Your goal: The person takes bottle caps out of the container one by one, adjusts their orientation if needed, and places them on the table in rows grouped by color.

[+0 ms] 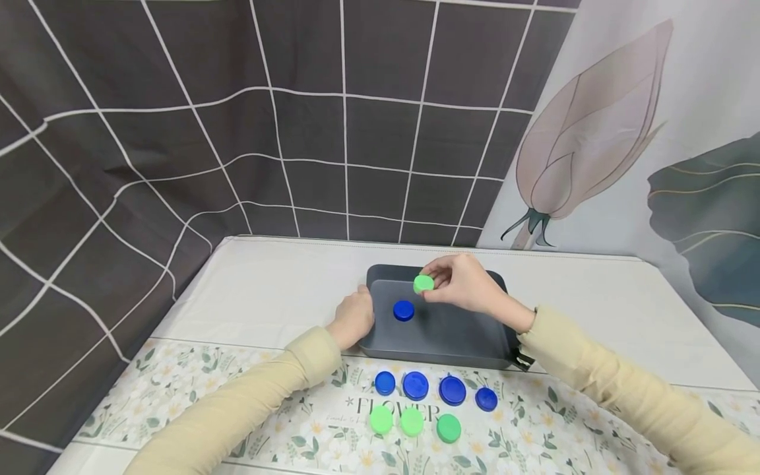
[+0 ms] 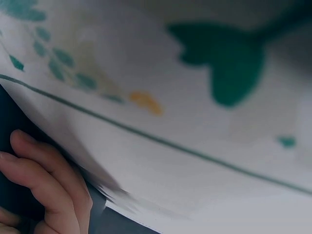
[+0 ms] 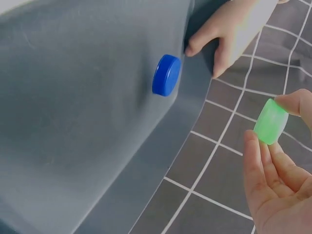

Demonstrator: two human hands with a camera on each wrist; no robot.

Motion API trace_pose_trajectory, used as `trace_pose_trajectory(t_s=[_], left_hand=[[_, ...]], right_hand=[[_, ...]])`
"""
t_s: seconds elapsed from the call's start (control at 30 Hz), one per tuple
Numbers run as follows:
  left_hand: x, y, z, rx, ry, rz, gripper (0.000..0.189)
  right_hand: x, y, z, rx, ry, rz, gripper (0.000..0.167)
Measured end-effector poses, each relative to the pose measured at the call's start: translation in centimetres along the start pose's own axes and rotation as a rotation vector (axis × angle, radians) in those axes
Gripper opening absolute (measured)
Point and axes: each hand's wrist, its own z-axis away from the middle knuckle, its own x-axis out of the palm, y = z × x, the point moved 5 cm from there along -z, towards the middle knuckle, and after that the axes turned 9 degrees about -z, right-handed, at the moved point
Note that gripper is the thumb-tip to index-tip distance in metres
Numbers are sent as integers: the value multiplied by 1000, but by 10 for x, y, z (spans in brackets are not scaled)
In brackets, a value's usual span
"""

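Between thumb and fingertips, my right hand pinches a light green bottle cap, held above the far part of a dark grey tray. A blue bottle cap lies on the tray floor toward its left side. My left hand grips the tray's left rim; the right wrist view shows its thumb over the inside of the wall. Curled fingers of that hand appear at the lower left of the left wrist view.
In front of the tray, several blue caps form a row on the flowered cloth. Nearer lies a row of green caps, two light and one darker. A dark grid-patterned curtain hangs behind the table.
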Motion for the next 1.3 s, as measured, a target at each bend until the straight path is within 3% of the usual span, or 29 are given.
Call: trace_pose_trajectory(t_s=[0.53,0.83,1.17,1.3], left_hand=[[8,-4,-4,-5,-1,-23,41],[6,-2,-5,-9,-7,-28,45],[13,-5,-11,-17,5,-19,38],[7,-2,-6,-18,-1,-9,30]], right_hand=[[-4,-7,26,-25,-23,-16,25],[4,-1,54,-16,-54,-11,24],[4,0,79,-4,-68,33,25],[4,2,88,-11,-78,40,23]])
